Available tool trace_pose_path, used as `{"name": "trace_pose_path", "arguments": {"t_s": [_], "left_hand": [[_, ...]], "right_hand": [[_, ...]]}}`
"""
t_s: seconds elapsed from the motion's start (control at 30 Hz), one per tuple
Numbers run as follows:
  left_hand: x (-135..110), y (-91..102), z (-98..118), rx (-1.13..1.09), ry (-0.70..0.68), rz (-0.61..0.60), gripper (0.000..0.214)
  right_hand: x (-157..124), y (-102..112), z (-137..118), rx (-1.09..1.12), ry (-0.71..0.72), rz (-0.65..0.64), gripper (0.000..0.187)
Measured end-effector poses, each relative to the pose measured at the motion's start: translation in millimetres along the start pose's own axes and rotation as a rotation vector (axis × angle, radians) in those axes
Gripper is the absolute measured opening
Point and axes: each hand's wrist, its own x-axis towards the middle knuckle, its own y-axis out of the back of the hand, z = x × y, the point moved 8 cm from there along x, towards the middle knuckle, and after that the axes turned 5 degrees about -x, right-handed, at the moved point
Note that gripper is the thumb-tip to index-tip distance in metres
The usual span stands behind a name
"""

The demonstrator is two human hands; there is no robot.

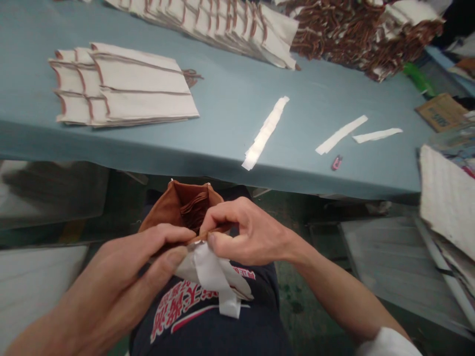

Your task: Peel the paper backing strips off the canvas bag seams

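Observation:
Over the lap, an open brown fabric bag [159, 210] shows a bundle of thin brown folds or cords inside its mouth. On its near side, my left hand [144, 267] pinches a brown edge with cream cloth below, thumb and forefinger closed on it. Opposite, my right hand [248, 232] grips the same brown edge between thumb and forefinger. A white ribbon strip [211, 272] hangs from that edge, right by my right fingertips. Whether the cream cloth [241, 284] is joined to the bag is hidden by my fingers.
A blue-covered table [222, 109] spans the front. On it lie stacked cream cloth pieces with brown trim [144, 84], a longer row of them [222, 24], a brown heap [341, 34], white strips [265, 133] and a small pink item [337, 162]. Cardboard [449, 198] stands right.

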Motion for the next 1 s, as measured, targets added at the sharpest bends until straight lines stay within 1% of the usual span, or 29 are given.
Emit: {"name": "trace_pose_path", "arguments": {"t_s": [0.03,0.1,0.13,0.2,0.27,0.3,0.4,0.5,0.6,0.7,0.77,0.83,0.9,1.0], "left_hand": [[3.0,-1.9,1.7,-0.064,-0.003,-0.050,0.042],[8.8,-5.3,6.6,-0.132,-0.060,-0.111,0.041],[10.8,-6.0,8.4,-0.112,-0.109,-0.110,0.040],[11.6,-6.3,9.9,-0.011,-0.233,-0.059,0.037],[8.9,-8.2,4.8,0.060,-0.320,-0.013,0.035],[7.7,-10.6,-0.9,0.056,-0.332,-0.018,0.034],[7.4,-19.0,-23.9,-0.071,-0.268,-0.094,0.034],[10.2,-23.0,-45.8,-0.214,-0.142,-0.120,0.044],[11.8,-22.7,-55.1,-0.265,-0.079,-0.119,0.052],[13.5,-20.3,-48.0,-0.303,-0.093,-0.172,0.056],[16.4,-18.0,-37.1,-0.328,-0.120,-0.213,0.062],[20.9,-16.2,-25.3,-0.314,-0.147,-0.230,0.060],[26.6,-14.6,-15.9,-0.253,-0.167,-0.207,0.052],[32.4,-14.6,-5.5,-0.169,-0.217,-0.165,0.050]], "right_hand": [[-1.9,1.9,-4.9,-0.060,0.046,0.026,0.017],[-5.4,5.5,-13.1,-0.170,0.142,0.107,0.017],[-6.9,6.1,-15.6,-0.211,0.185,0.144,0.017],[-8.5,5.3,-16.3,-0.257,0.241,0.196,0.018],[-7.8,2.6,-12.3,-0.258,0.265,0.212,0.018],[-6.7,0.8,-9.5,-0.245,0.272,0.208,0.017],[-2.6,-4.4,-0.8,-0.171,0.284,0.175,0.016],[-1.2,-8.6,3.7,-0.117,0.311,0.127,0.015],[-4.9,-8.2,1.2,-0.165,0.363,0.117,0.016],[-9.7,-4.9,-4.9,-0.282,0.391,0.126,0.019],[-11.2,-3.4,-9.1,-0.370,0.382,0.113,0.019],[-11.9,-2.6,-13.8,-0.461,0.368,0.088,0.019],[-12.8,-2.1,-19.0,-0.555,0.357,0.062,0.019],[-16.7,-1.3,-25.8,-0.685,0.336,0.031,0.018]]}}
